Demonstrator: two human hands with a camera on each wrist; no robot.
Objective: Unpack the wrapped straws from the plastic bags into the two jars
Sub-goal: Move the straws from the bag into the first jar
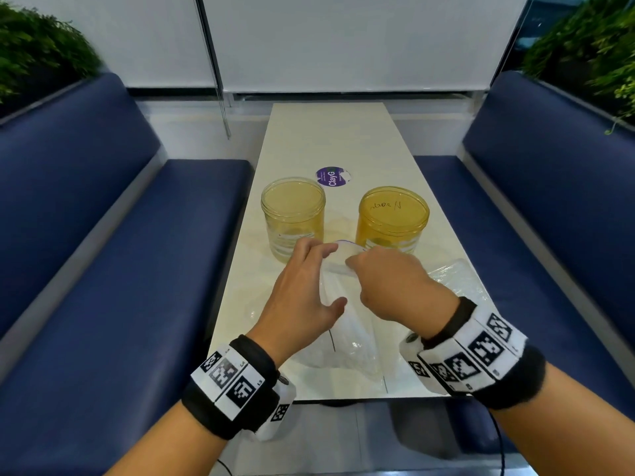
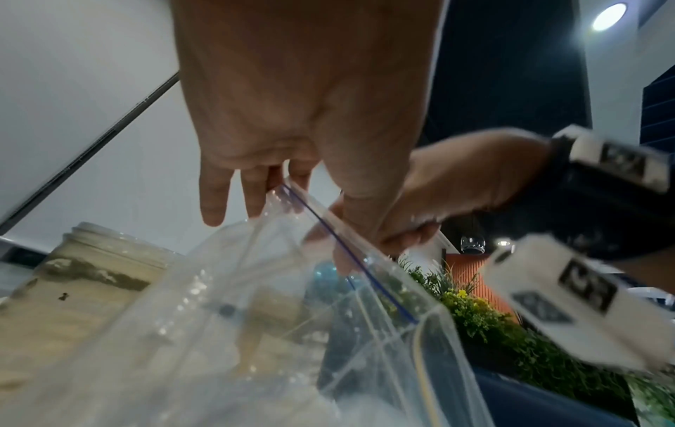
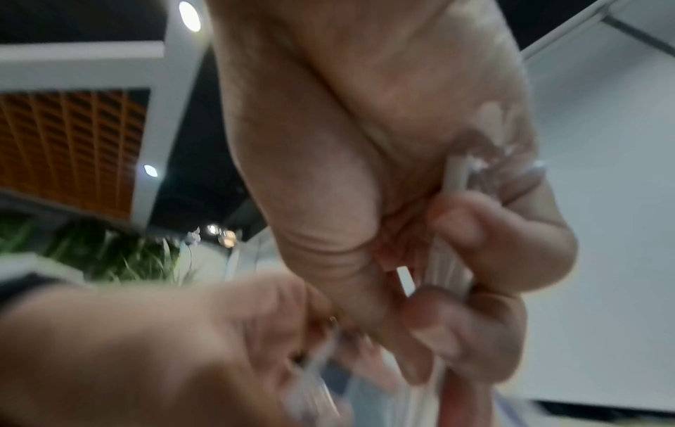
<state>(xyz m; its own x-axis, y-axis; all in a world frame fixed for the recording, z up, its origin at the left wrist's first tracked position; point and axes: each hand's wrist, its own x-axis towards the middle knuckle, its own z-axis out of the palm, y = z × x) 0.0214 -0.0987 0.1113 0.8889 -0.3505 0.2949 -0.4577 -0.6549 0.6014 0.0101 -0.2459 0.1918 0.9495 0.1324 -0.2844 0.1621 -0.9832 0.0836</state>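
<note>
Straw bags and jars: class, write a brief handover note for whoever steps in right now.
Left hand holds the mouth of the zip bag open at the table's near end.
Right hand is inside it, gripping a bundle of wrapped straws.
Left jar and right jar stand just beyond, with no straws seen in them.
A second plastic bag lies on the right.
Left: lift the straws out, fill both jars.

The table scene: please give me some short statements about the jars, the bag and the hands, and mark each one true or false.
1. Two jars stand on the table. True: left jar, right jar.
2. The right hand grips white straws inside the bag. True.
3. The left hand rests flat on the bench. False: it holds the bag's mouth.
4. A red sticker lies behind the jars. False: the sticker is purple.
</note>
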